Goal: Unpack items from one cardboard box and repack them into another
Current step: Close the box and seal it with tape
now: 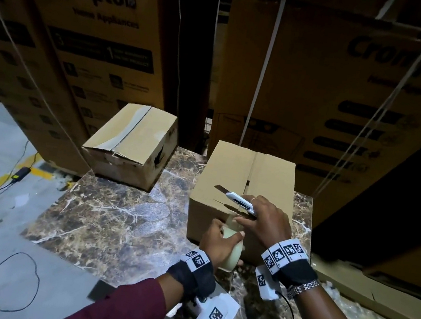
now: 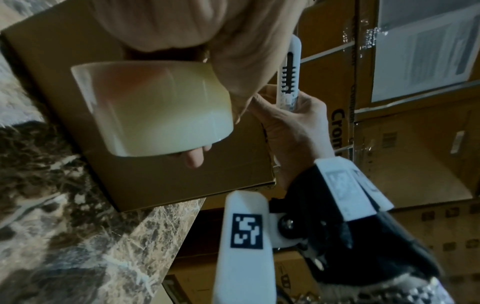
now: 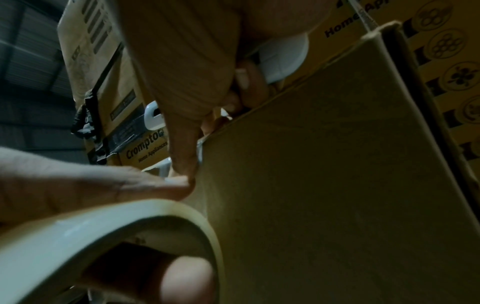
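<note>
A plain cardboard box (image 1: pixel 247 180) with its flaps shut stands on the marble table (image 1: pixel 115 213), right of centre. My left hand (image 1: pixel 219 241) grips a roll of pale packing tape (image 1: pixel 231 251) against the box's near face; in the left wrist view the tape roll (image 2: pixel 155 111) fills the centre. My right hand (image 1: pixel 263 220) holds a white utility knife (image 1: pixel 238 201) with its blade out over the box's top edge, thumb pressing down at the corner by the tape. A second, worn box (image 1: pixel 130 145) with a taped seam sits behind on the left.
Tall printed appliance cartons (image 1: pixel 99 35) stack behind the table. A flat cardboard sheet and plastic wrap (image 1: pixel 373 304) lie to the right. Cables and a charger (image 1: pixel 20 173) run across the grey floor at left. A paper marker tag (image 1: pixel 217 317) lies at the table's near edge.
</note>
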Demonstrator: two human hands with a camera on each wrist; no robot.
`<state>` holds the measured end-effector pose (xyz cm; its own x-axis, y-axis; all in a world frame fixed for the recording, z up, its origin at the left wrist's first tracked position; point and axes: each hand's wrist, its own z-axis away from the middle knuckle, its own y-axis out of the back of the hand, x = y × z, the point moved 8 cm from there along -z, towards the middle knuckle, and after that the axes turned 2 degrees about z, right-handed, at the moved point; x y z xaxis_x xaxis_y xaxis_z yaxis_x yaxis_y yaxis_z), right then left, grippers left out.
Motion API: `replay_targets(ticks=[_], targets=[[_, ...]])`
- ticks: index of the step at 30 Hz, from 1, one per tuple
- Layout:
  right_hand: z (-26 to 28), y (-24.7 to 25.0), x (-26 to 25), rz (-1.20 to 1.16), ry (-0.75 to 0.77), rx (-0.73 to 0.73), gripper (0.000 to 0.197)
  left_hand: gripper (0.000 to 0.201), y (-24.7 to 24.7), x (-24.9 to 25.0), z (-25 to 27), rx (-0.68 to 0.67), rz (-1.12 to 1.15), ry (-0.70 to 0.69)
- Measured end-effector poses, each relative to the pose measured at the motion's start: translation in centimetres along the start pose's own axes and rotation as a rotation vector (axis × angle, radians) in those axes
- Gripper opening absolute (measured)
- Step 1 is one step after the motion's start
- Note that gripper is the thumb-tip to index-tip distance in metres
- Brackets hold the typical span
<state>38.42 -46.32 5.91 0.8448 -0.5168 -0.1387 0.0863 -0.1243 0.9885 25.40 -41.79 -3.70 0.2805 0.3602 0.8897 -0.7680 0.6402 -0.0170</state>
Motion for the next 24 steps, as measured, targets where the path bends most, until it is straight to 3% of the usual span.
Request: replay_targets(ticks=[2,8,11,18,24], targets=[[0.0,-0.1,0.0,0.012,0.0,-0.001,0.061,0.046,-0.5,0.6,0.6,-0.062,0.086,0.049],[0.2,0.0,-0.2,0.011,-0.002,0.006,0.059,0.027,-1.3,0.9,0.8,-0.195,0.178,0.154],[0.4,0.0,-0.3,0.015,0.001,0.012,0.058,0.029,-1.3,0.6,0.7,-0.244,0.193,0.2],[0.4,0.4,-0.5,-0.042,0.032,-0.012,0.055,0.029,-0.4,0.2,1.3,-0.194,0.265,0.03],[0.7,0.7,-0.7,-0.134,0.127,-0.08,0.055,0.028,0.0,-0.1,1.4,-0.147,0.282,-0.007]])
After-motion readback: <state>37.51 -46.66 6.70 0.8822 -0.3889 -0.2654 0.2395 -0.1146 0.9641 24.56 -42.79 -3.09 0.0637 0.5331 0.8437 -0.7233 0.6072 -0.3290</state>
